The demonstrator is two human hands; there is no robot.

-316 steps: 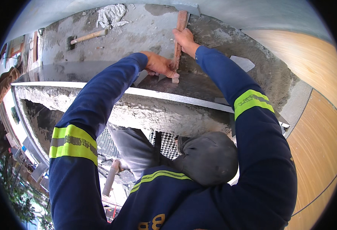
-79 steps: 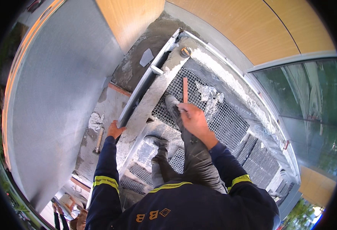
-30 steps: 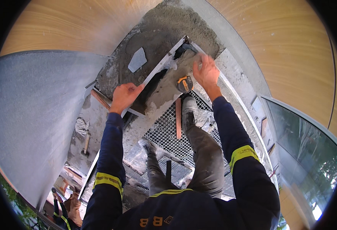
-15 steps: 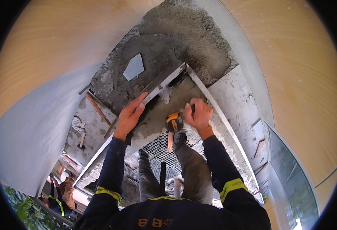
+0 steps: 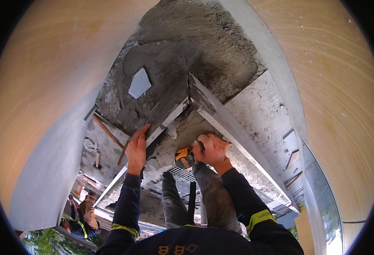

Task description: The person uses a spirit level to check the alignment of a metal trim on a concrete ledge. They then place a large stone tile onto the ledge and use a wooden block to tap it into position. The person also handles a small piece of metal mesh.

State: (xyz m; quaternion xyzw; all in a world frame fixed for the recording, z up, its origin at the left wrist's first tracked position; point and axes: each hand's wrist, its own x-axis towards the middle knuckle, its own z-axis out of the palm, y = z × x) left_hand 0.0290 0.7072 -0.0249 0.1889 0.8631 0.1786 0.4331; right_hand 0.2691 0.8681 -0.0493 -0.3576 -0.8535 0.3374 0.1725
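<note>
Two pale stone slabs stand on edge and meet in a corner: a left slab [image 5: 165, 106] and a right slab [image 5: 229, 123]. My left hand [image 5: 136, 151] lies against the left slab's top edge, fingers stretched out. My right hand [image 5: 212, 149] is closed around the dark grip of an orange-and-black hand tool [image 5: 185, 158] with a rounded body. Its exact kind I cannot tell. The tool is inside the corner, above the wet mortar [image 5: 193, 124]. My fingers hide part of its grip.
A loose white stone piece [image 5: 140, 83] lies on rough mortar beyond the corner. Perforated mesh [image 5: 182, 173] is by my legs. To the left are a wood strip [image 5: 108, 131] and a wooden-handled tool [image 5: 97, 159]. Another person [image 5: 78, 219] is at lower left. Curved panels flank both sides.
My view has shifted, showing more of the slabs' outer faces. Both hands appear lower in the picture, and the tool has shifted down and left, still in my right hand.
</note>
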